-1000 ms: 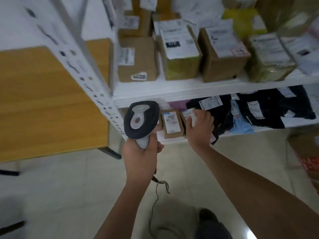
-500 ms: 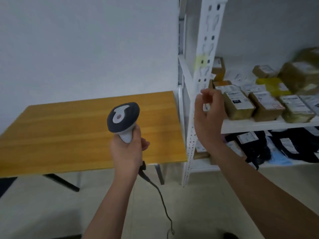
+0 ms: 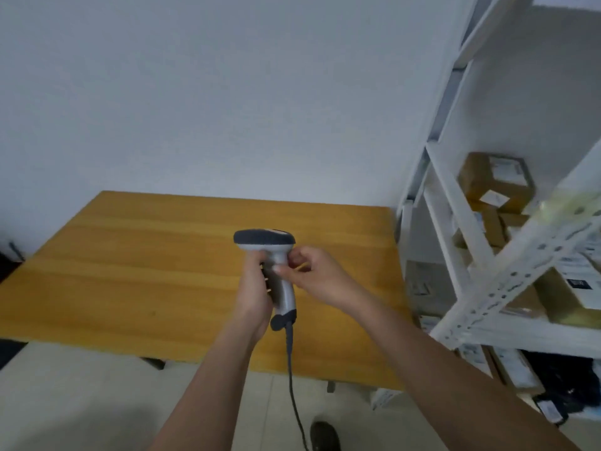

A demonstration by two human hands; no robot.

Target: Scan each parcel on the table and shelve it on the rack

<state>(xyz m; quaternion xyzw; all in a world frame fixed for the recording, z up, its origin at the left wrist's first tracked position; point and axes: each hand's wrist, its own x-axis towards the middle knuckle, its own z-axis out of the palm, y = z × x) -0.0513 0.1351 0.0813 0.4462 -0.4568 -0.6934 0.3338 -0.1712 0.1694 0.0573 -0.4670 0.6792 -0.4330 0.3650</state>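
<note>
Head view: the scanner (image 3: 270, 271) is held upright above the front edge of the wooden table (image 3: 130, 271), its handle wrapped by the left hand (image 3: 255, 294) and its neck pinched by the curled fingers of the right hand (image 3: 312, 271). Parcels (image 3: 494, 180) are seen on the white rack (image 3: 455, 242), just right of the table.

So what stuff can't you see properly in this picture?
- The scanner: its front window faces away from the head camera, and the left hand covers part of the handle.
- The right hand: its fingertips curl out of sight by the scanner's neck.
- Parcel labels on the rack: blurred, unreadable.
- The rack's right part: cut off by the picture's edge.
- The cable: runs off the bottom edge.
</note>
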